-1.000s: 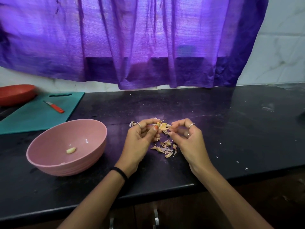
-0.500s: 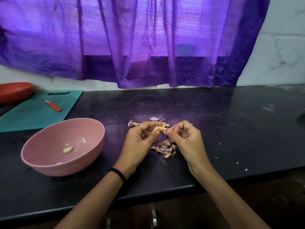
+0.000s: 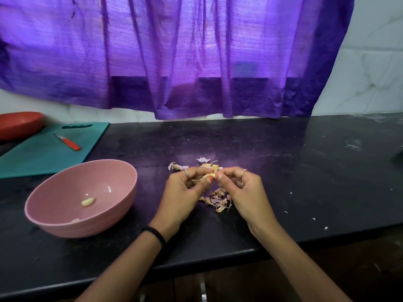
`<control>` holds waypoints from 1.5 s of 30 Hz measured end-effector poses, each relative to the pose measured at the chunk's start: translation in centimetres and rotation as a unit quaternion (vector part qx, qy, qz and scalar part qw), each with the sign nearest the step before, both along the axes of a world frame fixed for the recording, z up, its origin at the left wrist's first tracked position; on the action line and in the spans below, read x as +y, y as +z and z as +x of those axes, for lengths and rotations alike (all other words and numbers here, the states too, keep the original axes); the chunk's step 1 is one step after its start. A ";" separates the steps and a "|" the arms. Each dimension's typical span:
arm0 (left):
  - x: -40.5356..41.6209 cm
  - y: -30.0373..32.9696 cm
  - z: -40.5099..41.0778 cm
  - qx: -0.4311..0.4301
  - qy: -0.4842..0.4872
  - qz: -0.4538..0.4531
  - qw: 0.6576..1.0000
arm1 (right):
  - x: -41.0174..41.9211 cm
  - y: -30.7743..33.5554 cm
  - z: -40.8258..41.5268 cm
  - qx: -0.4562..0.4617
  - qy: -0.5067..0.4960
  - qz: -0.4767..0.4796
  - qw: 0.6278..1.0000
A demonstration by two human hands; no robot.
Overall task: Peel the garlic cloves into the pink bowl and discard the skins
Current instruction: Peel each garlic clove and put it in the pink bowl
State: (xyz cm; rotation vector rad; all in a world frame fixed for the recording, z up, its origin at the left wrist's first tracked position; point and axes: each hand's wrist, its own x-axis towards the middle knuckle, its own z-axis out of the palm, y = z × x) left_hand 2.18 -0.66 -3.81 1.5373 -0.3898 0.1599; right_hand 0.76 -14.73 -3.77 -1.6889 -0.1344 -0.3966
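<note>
Small garlic clove with a curl of pale skin (image 3: 201, 179), pinched between left hand (image 3: 185, 192) and right hand (image 3: 242, 190), fingertips of both curled round it above the black stone counter (image 3: 305, 171). Loose heap of tan papery skins (image 3: 218, 200) just below at six o'clock, more scraps at twelve. Round pink plastic bowl (image 3: 122, 205) at nine o'clock, holding one peeled pale clove (image 3: 88, 201). Teal cutting board (image 3: 43, 153) with small red-handled knife (image 3: 69, 143) at ten o'clock. No readable writing anywhere.
</note>
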 end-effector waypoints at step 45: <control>0.1 0.0 -0.2 0.038 -0.040 -0.083 0.995 | 1.1 -0.9 -0.2 -0.208 -0.148 -0.319 0.913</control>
